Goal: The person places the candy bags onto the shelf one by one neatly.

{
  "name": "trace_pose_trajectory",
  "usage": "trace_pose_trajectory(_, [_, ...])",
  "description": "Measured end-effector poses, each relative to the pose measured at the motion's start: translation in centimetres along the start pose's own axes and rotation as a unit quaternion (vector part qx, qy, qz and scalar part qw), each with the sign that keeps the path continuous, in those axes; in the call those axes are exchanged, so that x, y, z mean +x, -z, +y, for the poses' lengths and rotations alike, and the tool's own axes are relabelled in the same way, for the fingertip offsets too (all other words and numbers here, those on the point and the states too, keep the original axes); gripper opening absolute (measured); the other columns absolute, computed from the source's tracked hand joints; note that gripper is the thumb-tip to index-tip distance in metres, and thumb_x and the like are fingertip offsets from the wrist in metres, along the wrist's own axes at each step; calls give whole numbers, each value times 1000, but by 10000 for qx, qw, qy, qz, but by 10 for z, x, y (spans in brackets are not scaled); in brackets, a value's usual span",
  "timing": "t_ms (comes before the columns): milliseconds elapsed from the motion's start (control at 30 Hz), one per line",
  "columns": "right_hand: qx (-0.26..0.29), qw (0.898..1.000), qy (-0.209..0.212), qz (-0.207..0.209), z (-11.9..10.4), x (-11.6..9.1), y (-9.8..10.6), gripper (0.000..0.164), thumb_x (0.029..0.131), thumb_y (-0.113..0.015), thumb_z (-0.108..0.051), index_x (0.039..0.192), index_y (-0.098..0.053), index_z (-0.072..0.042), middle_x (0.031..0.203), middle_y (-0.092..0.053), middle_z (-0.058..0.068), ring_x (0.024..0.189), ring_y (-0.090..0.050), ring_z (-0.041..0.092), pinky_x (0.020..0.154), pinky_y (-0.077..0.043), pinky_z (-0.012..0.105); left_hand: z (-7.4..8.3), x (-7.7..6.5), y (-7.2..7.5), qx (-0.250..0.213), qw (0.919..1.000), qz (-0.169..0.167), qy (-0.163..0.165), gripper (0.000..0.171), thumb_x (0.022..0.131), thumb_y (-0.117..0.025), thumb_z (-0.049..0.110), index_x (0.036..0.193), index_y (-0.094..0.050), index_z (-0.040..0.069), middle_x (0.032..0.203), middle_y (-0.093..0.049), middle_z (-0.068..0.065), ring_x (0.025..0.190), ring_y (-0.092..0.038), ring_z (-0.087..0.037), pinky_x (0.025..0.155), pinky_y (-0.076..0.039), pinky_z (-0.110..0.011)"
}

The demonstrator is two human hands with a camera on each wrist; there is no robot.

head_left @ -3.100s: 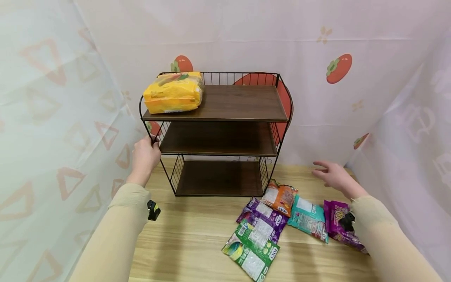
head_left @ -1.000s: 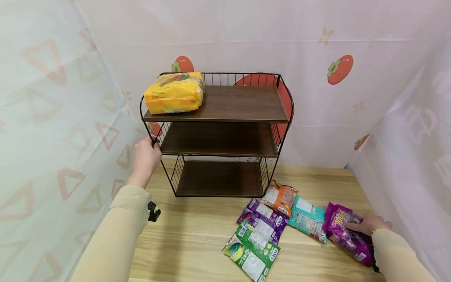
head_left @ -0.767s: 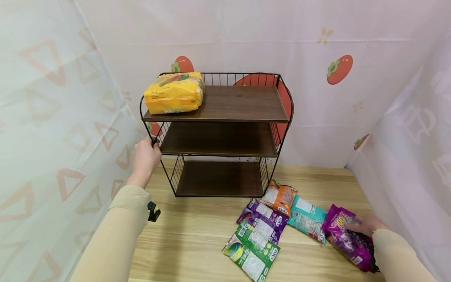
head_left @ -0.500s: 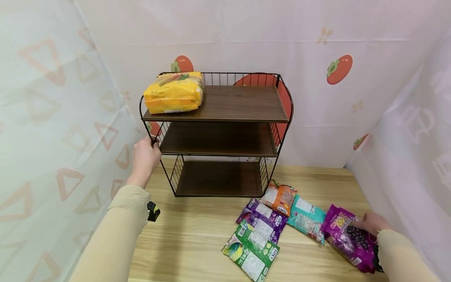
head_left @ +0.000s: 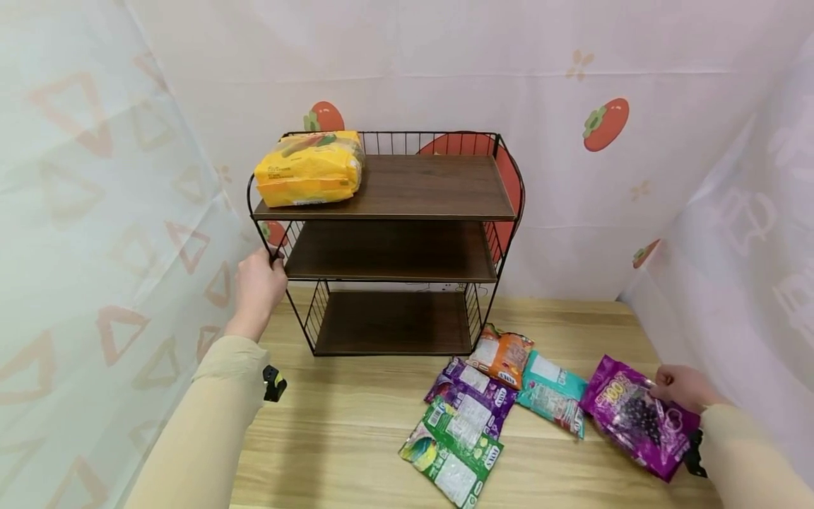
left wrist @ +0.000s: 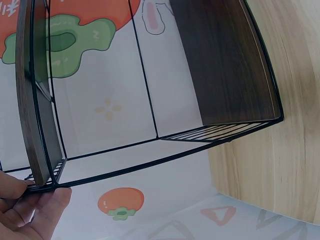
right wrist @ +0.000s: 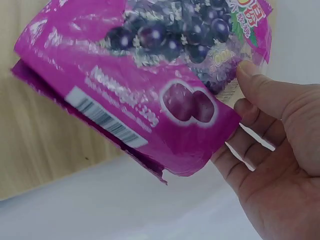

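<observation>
My left hand (head_left: pixel 259 286) grips the left side frame of a three-tier black wire rack (head_left: pixel 439 185) with dark wooden shelves. In the left wrist view its fingers and thumb pinch the wire at a shelf's end (left wrist: pixel 36 125). At the far right, my right hand (head_left: pixel 687 387) holds a magenta candy bag (head_left: pixel 636 417) printed with dark grapes by its right edge. The right wrist view shows the thumb on the bag's front, with the other fingers partly hidden behind it. The bag's printed front faces up, and a barcode (right wrist: pixel 106 117) shows near one end.
A yellow food package (head_left: pixel 311 173) sits at the left of the top shelf. Right of the rack's base lie an orange bag (head_left: pixel 505 357), a teal bag (head_left: pixel 553 392), a purple bag (head_left: pixel 467 389) and a green bag (head_left: pixel 451 452). Printed curtains (head_left: pixel 572 212) surround the wooden table (head_left: pixel 337 424).
My right hand has come down from above the table to the magenta bag, taken hold of its right side and turned it so the grape print shows fully. The left hand keeps its grip.
</observation>
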State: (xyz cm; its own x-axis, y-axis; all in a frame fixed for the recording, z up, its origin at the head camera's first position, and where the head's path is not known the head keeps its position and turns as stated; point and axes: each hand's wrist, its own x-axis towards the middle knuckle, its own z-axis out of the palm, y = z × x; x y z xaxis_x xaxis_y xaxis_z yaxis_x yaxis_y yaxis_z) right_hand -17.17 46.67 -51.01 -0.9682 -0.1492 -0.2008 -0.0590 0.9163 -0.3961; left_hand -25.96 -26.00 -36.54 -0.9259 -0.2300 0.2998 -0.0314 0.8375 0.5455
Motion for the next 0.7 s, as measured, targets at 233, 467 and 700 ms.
trace_pose_trajectory(233, [7,9999,-159,-9,-2,4,18,22,97,-65,-12,80,-52,-7,76,-51,2,70,-44,18,61,-36,31,-1,0,1,-52,10000,-8,29,31,106,-44,12,121,-64,-6,122,-65,-31,110,-61,-55,91,-49,-64])
trace_pose_trajectory(467, [349,9987,-351,84,-12,14,21,27,97,-64,-15,76,-49,-9,70,-46,0,64,-43,15,55,-35,27,-1,0,1,-37,10000,-29,29,31,106,-43,13,122,-64,-5,123,-65,-31,110,-61,-55,91,-49,-64])
trace_pose_trajectory(700, [308,9990,-265,177,-31,21,19,29,93,-68,-18,73,-49,-10,68,-47,-1,62,-44,15,53,-35,27,-2,1,0,-23,10000,20,-20,31,105,-44,13,120,-64,-5,122,-65,-31,110,-61,-55,91,-48,-65])
